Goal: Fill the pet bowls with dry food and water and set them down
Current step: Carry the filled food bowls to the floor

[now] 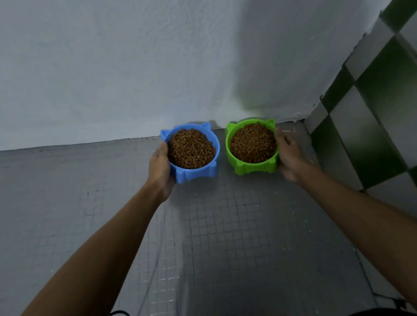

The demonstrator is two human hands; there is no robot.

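Nearest the camera, dark-clad knees and bare toes show at the bottom edge, so the person seems to be crouching on the grey gridded floor [239, 233], both forearms reaching out ahead. The left hand [160, 168] has its grip curled round the left side of the blue bowl [213, 169], thumb over the rim; the right hand [289, 156] cups the right side of the green bowl [233, 151], though whether its fingers wrap the wall is hard to tell through the blur. Both bowls are heaped with brown dry food [190, 148] and sit side by side, near each other but apart, at or on the floor just short of the white wall [108, 64], with green-and-white tiles [381, 96] to the right. This looks like the setting-down step for the food. Next, presumably, both hands let go without tipping the kibble; no water bowl is in view, so that part likely remains.
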